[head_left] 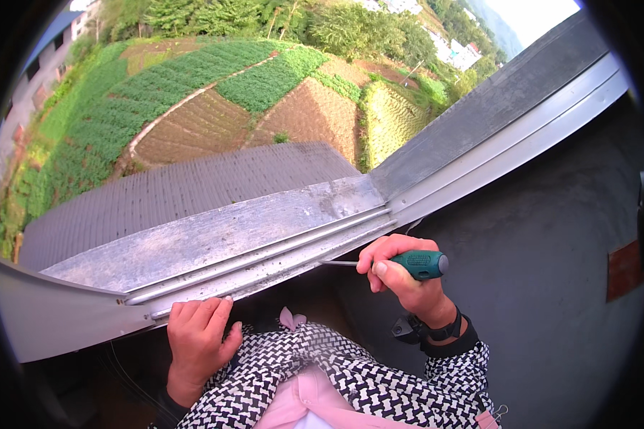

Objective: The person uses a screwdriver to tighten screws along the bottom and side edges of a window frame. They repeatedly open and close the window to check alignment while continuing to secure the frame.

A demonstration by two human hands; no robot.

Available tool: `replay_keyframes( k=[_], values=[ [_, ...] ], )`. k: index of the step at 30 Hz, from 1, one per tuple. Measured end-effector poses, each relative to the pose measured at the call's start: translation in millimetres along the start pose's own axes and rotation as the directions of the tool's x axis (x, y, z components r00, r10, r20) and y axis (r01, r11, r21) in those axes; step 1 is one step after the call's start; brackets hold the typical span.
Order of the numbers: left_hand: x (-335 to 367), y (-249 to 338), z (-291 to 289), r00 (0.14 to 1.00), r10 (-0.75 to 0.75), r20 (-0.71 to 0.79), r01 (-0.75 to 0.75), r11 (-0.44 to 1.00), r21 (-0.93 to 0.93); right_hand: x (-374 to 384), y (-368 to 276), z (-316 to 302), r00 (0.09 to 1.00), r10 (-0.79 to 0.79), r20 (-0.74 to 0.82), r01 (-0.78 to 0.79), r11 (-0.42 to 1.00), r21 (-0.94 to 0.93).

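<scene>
My right hand (402, 275) is closed round a screwdriver with a green handle (421, 264) and a grey end cap. Its metal shaft (340, 263) points left, and the tip meets the inner edge of the metal window track (265, 266). Dark specks lie along the track's channels. Farther left, my left hand (202, 342) rests with its fingers on the track's near edge, the thumb held apart and nothing in the grip. A dark band with a black fitting circles my right wrist.
Outside the track is a worn concrete ledge (215, 227), then a ribbed grey roof (193, 175) lower down. The upright window frame (508, 143) rises at the right beside a dark grey wall (537, 286). Fields and trees spread beyond the opening.
</scene>
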State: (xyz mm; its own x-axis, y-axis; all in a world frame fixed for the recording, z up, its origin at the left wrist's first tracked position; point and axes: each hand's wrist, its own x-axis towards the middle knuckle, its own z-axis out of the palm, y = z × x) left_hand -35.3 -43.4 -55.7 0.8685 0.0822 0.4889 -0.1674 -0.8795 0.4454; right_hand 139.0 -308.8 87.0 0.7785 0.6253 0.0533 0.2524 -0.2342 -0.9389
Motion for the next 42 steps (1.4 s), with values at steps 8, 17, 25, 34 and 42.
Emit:
replay_keyframes(
  k=[8, 17, 25, 34, 42],
  values=[
    [10.5, 9.4, 1.2, 0.994, -0.018, 0.112, 0.025, 0.997, -0.067, 9.9, 20.7, 24.2, 0.989, -0.116, -0.093, 0.101, 0.983, -0.152],
    [5.6, -2.4, 1.5, 0.993, -0.009, 0.115, 0.03, 0.984, -0.178, -15.9, 13.1, -16.2, 0.961, -0.277, -0.019, 0.238, 0.858, -0.455],
    [7.2, -6.9, 2.9, 0.991, 0.007, 0.137, 0.018, 0.983, -0.185, -15.2, 37.1, -32.7, 0.968, -0.249, 0.034, 0.217, 0.757, -0.617],
    [9.8, -5.9, 5.2, 0.995, 0.025, 0.101, -0.009, 0.987, -0.16, -19.4, 39.4, -55.8, 0.959, -0.282, 0.031, 0.255, 0.811, -0.527],
    [8.2, -7.9, 8.1, 0.995, 0.027, 0.095, -0.013, 0.989, -0.149, 1.3, 53.5, -53.6, 0.961, -0.258, 0.099, 0.275, 0.848, -0.453]
  ],
)
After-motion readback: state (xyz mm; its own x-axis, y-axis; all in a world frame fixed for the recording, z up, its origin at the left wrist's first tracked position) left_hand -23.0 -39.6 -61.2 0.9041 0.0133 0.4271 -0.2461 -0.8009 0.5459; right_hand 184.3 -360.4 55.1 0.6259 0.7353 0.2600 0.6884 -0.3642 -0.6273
